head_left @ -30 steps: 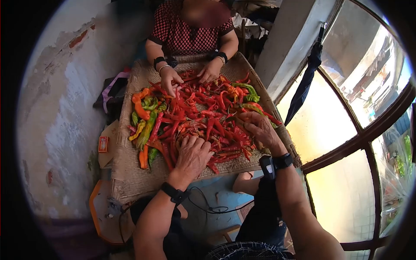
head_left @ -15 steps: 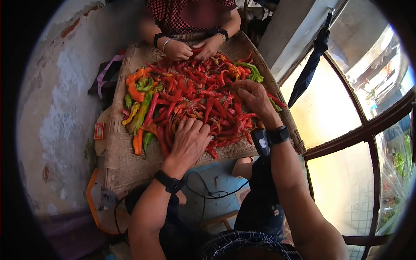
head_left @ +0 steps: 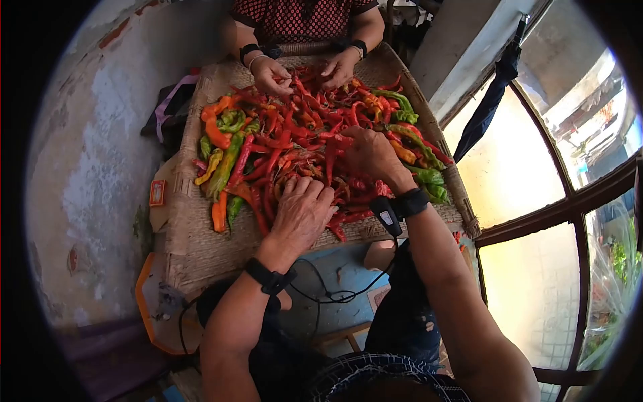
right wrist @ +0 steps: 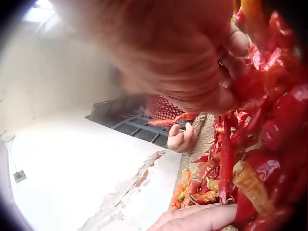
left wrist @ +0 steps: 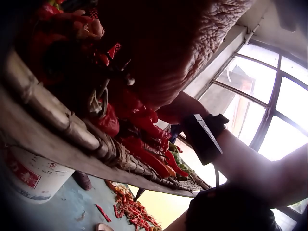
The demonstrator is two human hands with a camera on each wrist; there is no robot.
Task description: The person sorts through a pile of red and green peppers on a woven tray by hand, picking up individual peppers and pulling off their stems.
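Observation:
A shallow woven tray [head_left: 201, 248] carries a heap of mostly red chili peppers [head_left: 288, 144]. My left hand [head_left: 301, 211] rests on the near edge of the heap, back up, fingers relaxed on the peppers. Its palm fills much of the dark left wrist view. My right hand [head_left: 375, 157] reaches into the middle of the heap with curled fingers. In the right wrist view its fingertips [right wrist: 236, 50] pinch a red chili pepper [right wrist: 248, 86], partly blurred. Green peppers [head_left: 429, 181] lie to its right, and green and orange ones [head_left: 224, 161] along the left side.
Across the tray another person's hands [head_left: 271, 75] work at the far peppers. A pillar and window [head_left: 516, 181] with a hanging umbrella [head_left: 492, 87] stand at right, a peeling wall [head_left: 100, 167] at left. Below are a white bucket [left wrist: 38, 175] and peppers on the floor [left wrist: 134, 211].
My right hand has moved from the tray's right side leftward to the middle of the red peppers. My left hand stays in place. The other person's hands have drawn together, then apart.

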